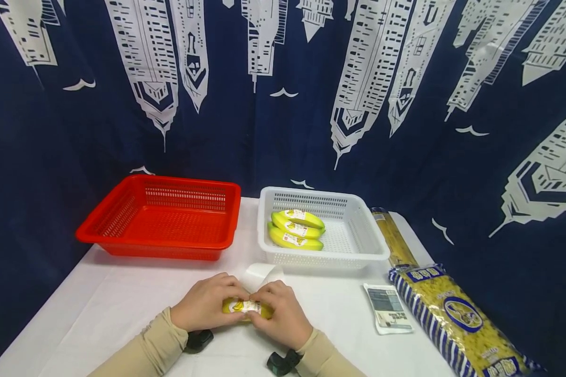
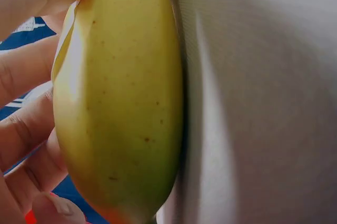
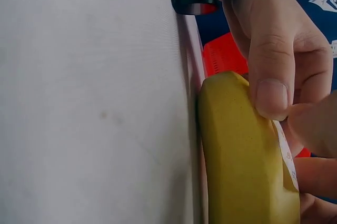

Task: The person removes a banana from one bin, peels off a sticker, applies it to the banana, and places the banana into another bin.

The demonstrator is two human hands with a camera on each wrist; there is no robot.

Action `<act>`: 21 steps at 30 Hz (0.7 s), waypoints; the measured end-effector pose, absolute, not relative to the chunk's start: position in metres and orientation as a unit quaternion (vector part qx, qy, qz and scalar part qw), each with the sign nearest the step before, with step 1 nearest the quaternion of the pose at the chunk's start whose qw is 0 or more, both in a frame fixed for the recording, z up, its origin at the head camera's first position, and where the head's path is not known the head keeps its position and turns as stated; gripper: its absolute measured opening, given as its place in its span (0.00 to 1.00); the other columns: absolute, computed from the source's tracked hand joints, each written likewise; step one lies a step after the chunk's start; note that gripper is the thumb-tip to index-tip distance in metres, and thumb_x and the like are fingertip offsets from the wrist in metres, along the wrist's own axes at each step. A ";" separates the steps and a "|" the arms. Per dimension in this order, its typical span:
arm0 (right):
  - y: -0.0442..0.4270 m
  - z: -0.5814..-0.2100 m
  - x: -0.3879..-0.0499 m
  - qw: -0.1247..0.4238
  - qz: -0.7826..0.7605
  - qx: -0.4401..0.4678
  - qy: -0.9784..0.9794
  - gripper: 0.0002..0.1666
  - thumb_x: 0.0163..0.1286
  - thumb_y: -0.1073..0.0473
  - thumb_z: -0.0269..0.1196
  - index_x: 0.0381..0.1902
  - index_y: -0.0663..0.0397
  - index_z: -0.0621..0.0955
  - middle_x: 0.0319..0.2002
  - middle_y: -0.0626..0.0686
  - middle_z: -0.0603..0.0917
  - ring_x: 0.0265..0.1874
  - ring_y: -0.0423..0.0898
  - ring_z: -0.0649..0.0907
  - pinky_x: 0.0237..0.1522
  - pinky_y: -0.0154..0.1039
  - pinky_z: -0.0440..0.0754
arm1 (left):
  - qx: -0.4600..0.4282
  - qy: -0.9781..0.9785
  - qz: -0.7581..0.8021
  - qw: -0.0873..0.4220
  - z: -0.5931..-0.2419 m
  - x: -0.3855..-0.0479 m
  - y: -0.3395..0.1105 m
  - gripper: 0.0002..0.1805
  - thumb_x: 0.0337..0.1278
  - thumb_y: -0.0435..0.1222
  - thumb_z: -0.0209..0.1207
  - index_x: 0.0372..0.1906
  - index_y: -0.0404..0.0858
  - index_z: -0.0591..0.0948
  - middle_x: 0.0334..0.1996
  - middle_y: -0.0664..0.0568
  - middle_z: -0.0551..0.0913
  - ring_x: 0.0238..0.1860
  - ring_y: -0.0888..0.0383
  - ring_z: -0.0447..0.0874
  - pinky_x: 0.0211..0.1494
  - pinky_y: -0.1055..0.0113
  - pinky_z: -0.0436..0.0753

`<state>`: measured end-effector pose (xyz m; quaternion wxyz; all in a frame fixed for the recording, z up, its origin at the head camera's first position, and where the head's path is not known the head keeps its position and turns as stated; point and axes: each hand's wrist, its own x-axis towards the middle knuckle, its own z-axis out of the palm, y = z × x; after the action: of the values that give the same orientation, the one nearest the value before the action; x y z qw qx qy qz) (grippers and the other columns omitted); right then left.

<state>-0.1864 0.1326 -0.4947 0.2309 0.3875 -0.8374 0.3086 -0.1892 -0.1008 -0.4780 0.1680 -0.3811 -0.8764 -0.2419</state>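
Note:
A yellow banana (image 1: 266,311) with a printed sticker (image 1: 245,306) lies on the white table, between my two hands. My left hand (image 1: 209,302) holds its left part, thumb on the near side and fingers on the far side. From the right, my right hand (image 1: 283,310) grips it the same way, its thumb meeting the left thumb at the sticker. In the left wrist view the banana (image 2: 121,98) shows small brown specks and a greenish end. The sticker's edge (image 3: 287,155) stands slightly off the peel in the right wrist view.
A curled white strip (image 1: 263,273) lies just beyond the hands. Behind stand a red basket (image 1: 158,251) and a white basket (image 1: 330,256) with several stickered bananas (image 1: 296,229). At right lie a small packet (image 1: 388,309), a pasta bag (image 1: 462,314) and a long packet (image 1: 393,238).

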 end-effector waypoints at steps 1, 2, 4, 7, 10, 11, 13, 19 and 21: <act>0.133 -0.495 -0.186 0.231 0.301 0.391 -0.839 0.12 0.58 0.51 0.77 0.40 0.45 0.89 0.37 0.41 0.83 0.40 0.37 0.77 0.42 0.33 0.71 | -0.377 -0.879 -0.241 0.165 -0.478 -0.189 -0.101 0.15 0.48 0.51 0.77 0.43 0.58 0.89 0.36 0.69 0.82 0.38 0.70 0.74 0.36 0.76 0.74; 0.133 -0.494 -0.185 0.230 0.295 0.394 -0.840 0.14 0.58 0.50 0.78 0.41 0.45 0.90 0.37 0.41 0.83 0.40 0.37 0.77 0.42 0.33 0.71 | -0.372 -0.882 -0.239 0.163 -0.478 -0.189 -0.100 0.15 0.48 0.52 0.77 0.42 0.58 0.89 0.36 0.69 0.81 0.37 0.70 0.74 0.35 0.76 0.73; 0.134 -0.494 -0.185 0.226 0.287 0.395 -0.843 0.16 0.58 0.48 0.78 0.42 0.45 0.89 0.38 0.41 0.82 0.40 0.37 0.76 0.42 0.34 0.71 | -0.362 -0.888 -0.235 0.158 -0.478 -0.188 -0.100 0.15 0.48 0.53 0.77 0.42 0.58 0.89 0.35 0.69 0.81 0.36 0.70 0.73 0.35 0.76 0.72; 0.135 -0.492 -0.184 0.211 0.280 0.393 -0.850 0.18 0.59 0.45 0.77 0.44 0.44 0.89 0.39 0.41 0.81 0.40 0.37 0.75 0.43 0.34 0.71 | -0.351 -0.894 -0.231 0.155 -0.477 -0.188 -0.100 0.15 0.47 0.54 0.77 0.42 0.59 0.89 0.35 0.70 0.80 0.36 0.70 0.73 0.34 0.76 0.72; 0.137 -0.490 -0.185 0.188 0.276 0.389 -0.859 0.19 0.60 0.43 0.76 0.45 0.43 0.88 0.40 0.41 0.80 0.41 0.37 0.75 0.44 0.34 0.70 | -0.345 -0.896 -0.235 0.151 -0.478 -0.188 -0.100 0.15 0.47 0.53 0.77 0.41 0.59 0.89 0.34 0.69 0.80 0.35 0.70 0.73 0.34 0.75 0.71; 0.138 -0.490 -0.185 0.179 0.276 0.387 -0.861 0.18 0.60 0.44 0.76 0.45 0.43 0.88 0.40 0.41 0.80 0.41 0.38 0.75 0.44 0.34 0.70 | -0.342 -0.897 -0.236 0.148 -0.478 -0.188 -0.100 0.15 0.47 0.53 0.77 0.41 0.60 0.89 0.34 0.69 0.80 0.35 0.70 0.73 0.34 0.75 0.71; 0.138 -0.489 -0.185 0.165 0.277 0.384 -0.865 0.18 0.61 0.45 0.76 0.46 0.42 0.88 0.41 0.41 0.81 0.42 0.38 0.75 0.45 0.35 0.70 | -0.338 -0.899 -0.238 0.143 -0.478 -0.189 -0.101 0.14 0.47 0.54 0.77 0.41 0.61 0.89 0.34 0.70 0.80 0.35 0.70 0.73 0.33 0.75 0.71; 0.139 -0.489 -0.185 0.150 0.278 0.382 -0.868 0.16 0.64 0.46 0.74 0.47 0.43 0.87 0.42 0.41 0.80 0.43 0.38 0.74 0.46 0.36 0.70 | -0.328 -0.905 -0.241 0.120 -0.475 -0.189 -0.104 0.14 0.49 0.56 0.76 0.42 0.62 0.90 0.35 0.71 0.81 0.36 0.70 0.74 0.35 0.74 0.72; 0.139 -0.489 -0.185 0.153 0.281 0.383 -0.867 0.14 0.66 0.46 0.72 0.46 0.43 0.88 0.41 0.41 0.80 0.43 0.38 0.74 0.46 0.37 0.71 | -0.329 -0.905 -0.244 0.113 -0.474 -0.188 -0.106 0.14 0.49 0.55 0.75 0.42 0.61 0.90 0.36 0.72 0.81 0.37 0.70 0.74 0.35 0.74 0.73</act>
<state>-0.1853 0.1394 -0.4891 0.1530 0.3832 -0.8665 0.2808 -0.1880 -0.1059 -0.4737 0.1134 -0.3285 -0.9054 -0.2440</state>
